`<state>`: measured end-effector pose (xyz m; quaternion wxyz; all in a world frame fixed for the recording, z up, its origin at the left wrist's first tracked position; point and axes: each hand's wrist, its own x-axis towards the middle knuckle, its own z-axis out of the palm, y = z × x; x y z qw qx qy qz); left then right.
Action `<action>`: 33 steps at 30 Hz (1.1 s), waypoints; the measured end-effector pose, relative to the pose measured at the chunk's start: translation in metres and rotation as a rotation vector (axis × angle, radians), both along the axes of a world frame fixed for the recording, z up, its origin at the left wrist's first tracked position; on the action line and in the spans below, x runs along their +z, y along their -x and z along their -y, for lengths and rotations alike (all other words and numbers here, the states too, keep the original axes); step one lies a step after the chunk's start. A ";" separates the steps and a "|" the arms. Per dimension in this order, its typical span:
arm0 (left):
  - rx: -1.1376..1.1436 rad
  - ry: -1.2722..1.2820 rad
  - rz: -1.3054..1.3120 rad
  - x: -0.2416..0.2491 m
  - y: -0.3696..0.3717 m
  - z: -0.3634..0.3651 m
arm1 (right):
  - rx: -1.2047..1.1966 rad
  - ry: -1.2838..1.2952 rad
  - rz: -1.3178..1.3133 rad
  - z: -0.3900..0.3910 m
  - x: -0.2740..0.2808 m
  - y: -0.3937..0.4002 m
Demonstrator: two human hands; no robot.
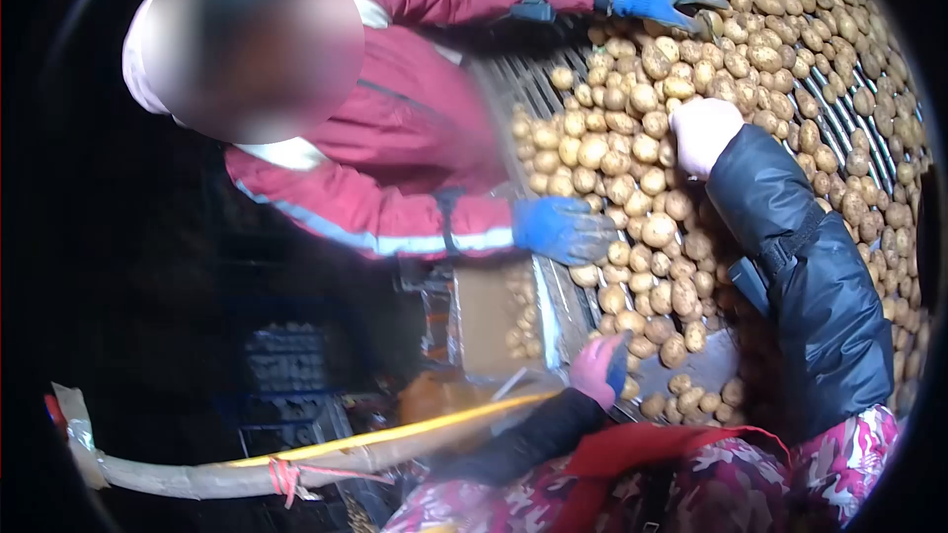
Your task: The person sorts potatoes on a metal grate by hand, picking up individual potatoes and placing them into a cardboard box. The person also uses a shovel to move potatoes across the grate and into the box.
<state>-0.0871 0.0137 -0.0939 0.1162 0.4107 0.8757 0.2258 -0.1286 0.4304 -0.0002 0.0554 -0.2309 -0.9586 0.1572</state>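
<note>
My right hand (pixel 706 135), in a pale pink glove, reaches into a thick layer of potatoes (pixel 659 230). Its back is rounded and the fingers bend down out of sight among the potatoes, so I cannot make out what is in them. Lower down, my left hand (pixel 598 371), in a pink glove with a dark palm, is beside several potatoes at the near end of the heap. It is seen edge-on, with its fingers only partly showing and apparently stretched out. No potato can be seen in its grasp.
Across from me a person in a red jacket (pixel 425 118) has two blue-gloved hands (pixel 563 230) at the potatoes. Metal bars (pixel 834 118) show under the heap. A cardboard piece (pixel 489 321) and a curved pole (pixel 178 477) with yellow and pink ties are at lower left.
</note>
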 end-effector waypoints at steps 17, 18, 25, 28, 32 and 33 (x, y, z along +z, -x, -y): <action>0.418 -0.256 1.630 0.060 -0.025 -0.030 | 0.505 1.220 -0.021 0.153 0.029 -0.143; 0.262 -0.286 1.621 0.068 -0.021 -0.016 | 0.544 1.241 -0.034 0.155 0.029 -0.142; 0.648 -0.274 1.470 0.143 0.011 0.119 | 0.201 1.369 0.062 0.155 0.020 -0.144; 0.873 -0.613 1.303 0.145 0.108 0.191 | 0.108 1.389 -0.037 0.156 -0.028 -0.155; 1.092 -0.963 1.115 0.150 0.244 0.256 | -0.112 1.719 -0.054 0.174 -0.024 -0.157; 1.080 -0.944 1.018 0.146 0.264 0.265 | -0.191 1.805 -0.063 0.177 -0.018 -0.157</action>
